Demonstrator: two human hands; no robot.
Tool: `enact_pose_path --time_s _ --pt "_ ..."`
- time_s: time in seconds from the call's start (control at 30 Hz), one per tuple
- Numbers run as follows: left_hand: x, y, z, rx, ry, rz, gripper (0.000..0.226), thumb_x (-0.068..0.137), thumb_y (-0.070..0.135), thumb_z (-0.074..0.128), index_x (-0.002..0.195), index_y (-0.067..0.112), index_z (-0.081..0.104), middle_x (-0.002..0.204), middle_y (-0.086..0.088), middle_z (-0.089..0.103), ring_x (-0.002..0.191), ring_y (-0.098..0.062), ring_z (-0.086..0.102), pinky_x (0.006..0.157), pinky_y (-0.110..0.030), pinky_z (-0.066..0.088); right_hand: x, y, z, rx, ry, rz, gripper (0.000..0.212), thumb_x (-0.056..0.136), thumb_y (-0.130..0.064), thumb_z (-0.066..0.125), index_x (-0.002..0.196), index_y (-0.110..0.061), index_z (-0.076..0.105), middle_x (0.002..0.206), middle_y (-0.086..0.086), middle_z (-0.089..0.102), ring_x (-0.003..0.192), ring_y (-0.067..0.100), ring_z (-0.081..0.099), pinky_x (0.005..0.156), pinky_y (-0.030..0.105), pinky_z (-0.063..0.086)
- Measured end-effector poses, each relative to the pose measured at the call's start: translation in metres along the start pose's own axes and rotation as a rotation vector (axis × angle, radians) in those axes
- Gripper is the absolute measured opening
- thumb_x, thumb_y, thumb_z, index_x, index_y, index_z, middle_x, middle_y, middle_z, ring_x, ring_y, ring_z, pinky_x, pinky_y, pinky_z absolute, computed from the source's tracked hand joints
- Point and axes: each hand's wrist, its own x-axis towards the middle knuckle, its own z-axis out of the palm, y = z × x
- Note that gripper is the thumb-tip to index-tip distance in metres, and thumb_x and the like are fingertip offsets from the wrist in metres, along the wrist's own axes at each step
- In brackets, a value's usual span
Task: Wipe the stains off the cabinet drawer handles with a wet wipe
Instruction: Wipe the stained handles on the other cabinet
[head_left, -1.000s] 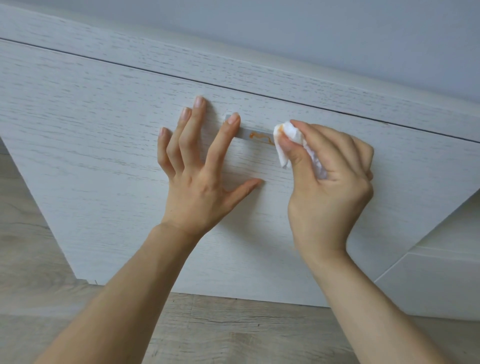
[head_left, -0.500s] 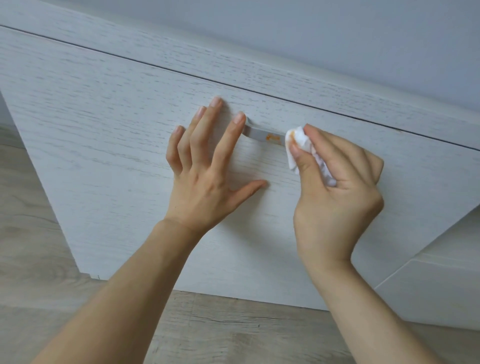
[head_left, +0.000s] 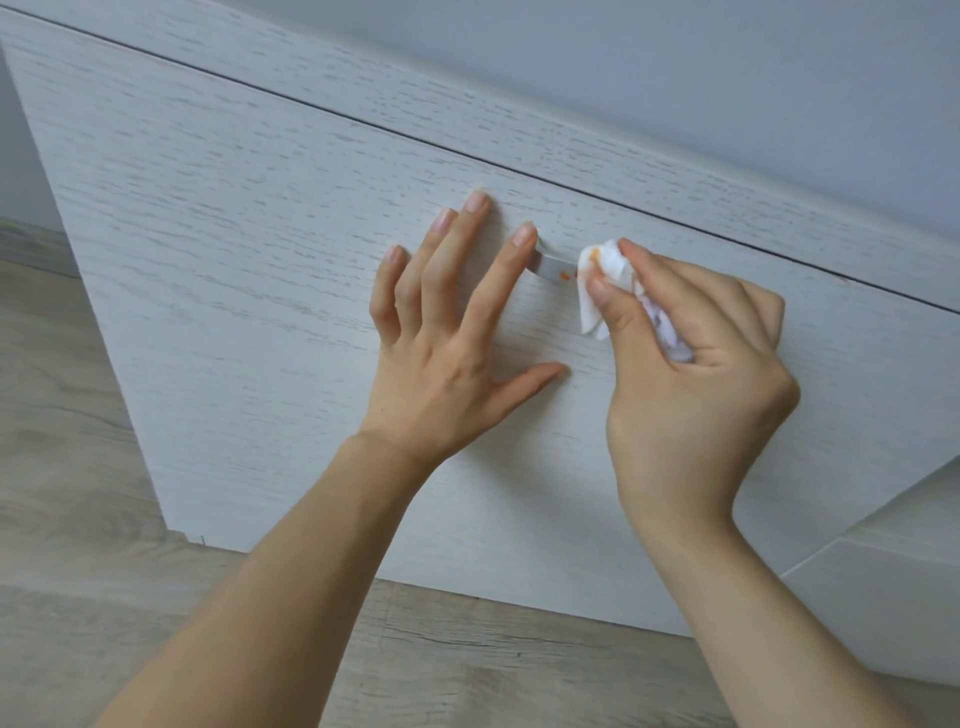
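A white wood-grain drawer front (head_left: 249, 249) fills the view. Its grey metal handle (head_left: 553, 268) shows only as a short stretch between my hands, with a small orange stain at its right end. My right hand (head_left: 691, 384) is shut on a crumpled white wet wipe (head_left: 605, 275), which is pressed against the handle and carries an orange smear on its upper edge. My left hand (head_left: 447, 332) lies flat on the drawer front with fingers spread, its index fingertip at the handle's left end. The rest of the handle is hidden behind the wipe and my right hand.
Above the drawer runs a thin dark gap and the cabinet's top edge (head_left: 519, 104), with a pale wall behind. Grey wood-look floor (head_left: 467, 660) lies below. A white panel (head_left: 883, 597) stands at the lower right.
The wipe has moved left along the handle, covering more of it, and less orange stain shows. The wipe now carries an orange smear. The view has shifted, so both hands sit further right.
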Motion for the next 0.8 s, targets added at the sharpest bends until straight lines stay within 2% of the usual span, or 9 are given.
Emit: enact_pose_path --time_s 0.13,0.23,0.37,0.47,0.53,0.63,0.7,0.8 --pt "0.000 0.000 0.002 0.015 0.012 -0.015 0.086 0.081 0.070 0.053 0.142 0.023 0.018 0.146 -0.010 0.023 0.137 -0.025 0.023 0.114 -0.038 0.008 0.002 -0.003 0.007 -0.045 -0.027 -0.077 0.014 0.082 -0.018 0.071 0.097 -0.018 0.072 0.090 -0.018 0.058 0.087 0.013 0.052 0.074 0.039 0.048" --pt "0.000 0.000 0.002 0.007 0.017 -0.014 0.085 0.082 0.071 0.051 0.143 0.024 0.015 0.146 -0.009 0.023 0.138 -0.024 0.023 0.114 -0.038 0.007 0.000 -0.003 0.007 -0.071 -0.030 -0.075 0.015 0.082 -0.020 0.071 0.097 -0.024 0.071 0.091 -0.021 0.058 0.088 0.010 0.052 0.073 0.045 0.047" --pt "0.001 0.001 0.001 0.005 0.013 -0.014 0.081 0.083 0.070 0.048 0.142 0.022 0.021 0.146 -0.009 0.023 0.137 -0.023 0.023 0.113 -0.038 0.009 -0.001 -0.005 0.012 -0.123 -0.022 -0.031 0.012 0.083 -0.028 0.068 0.094 -0.028 0.071 0.089 -0.026 0.055 0.090 0.004 0.054 0.085 0.042 0.036" --pt "0.002 0.000 -0.003 0.003 0.014 -0.011 0.082 0.081 0.070 0.051 0.142 0.021 0.024 0.145 -0.008 0.023 0.138 -0.021 0.022 0.113 -0.038 0.008 -0.003 -0.003 0.001 -0.116 -0.033 -0.013 0.017 0.084 -0.027 0.068 0.096 -0.036 0.061 0.093 -0.028 0.054 0.092 0.002 0.054 0.087 0.053 0.041" --pt "0.003 -0.003 -0.003 0.019 0.019 -0.005 0.084 0.081 0.070 0.051 0.142 0.020 0.024 0.145 -0.007 0.025 0.137 -0.020 0.022 0.112 -0.040 0.009 -0.001 -0.003 0.000 -0.110 -0.035 -0.003 0.017 0.084 -0.027 0.068 0.096 -0.036 0.060 0.094 -0.029 0.053 0.092 0.001 0.052 0.087 0.054 0.041" --pt "0.002 -0.004 -0.003 0.041 0.020 -0.017 0.084 0.082 0.070 0.050 0.143 0.019 0.024 0.146 -0.008 0.025 0.138 -0.022 0.024 0.113 -0.042 0.007 0.003 -0.008 0.011 -0.099 -0.093 -0.043 0.010 0.083 -0.027 0.069 0.093 -0.026 0.071 0.090 -0.025 0.056 0.089 0.002 0.055 0.087 0.047 0.038" --pt "0.000 -0.002 -0.002 0.036 0.010 -0.053 0.086 0.081 0.071 0.051 0.143 0.019 0.024 0.147 -0.009 0.021 0.139 -0.025 0.021 0.114 -0.043 0.004 0.003 -0.006 0.011 -0.063 -0.088 -0.036 0.010 0.083 -0.025 0.070 0.092 -0.022 0.073 0.089 -0.021 0.059 0.087 0.003 0.057 0.085 0.050 0.043" --pt "-0.001 -0.003 -0.002 0.045 0.003 -0.067 0.089 0.078 0.073 0.053 0.143 0.018 0.024 0.147 -0.011 0.020 0.138 -0.027 0.020 0.114 -0.044 0.003 -0.003 0.001 0.002 0.059 -0.011 0.085 0.014 0.086 -0.025 0.068 0.093 -0.014 0.073 0.091 -0.019 0.062 0.089 0.003 0.060 0.085 0.055 0.045"
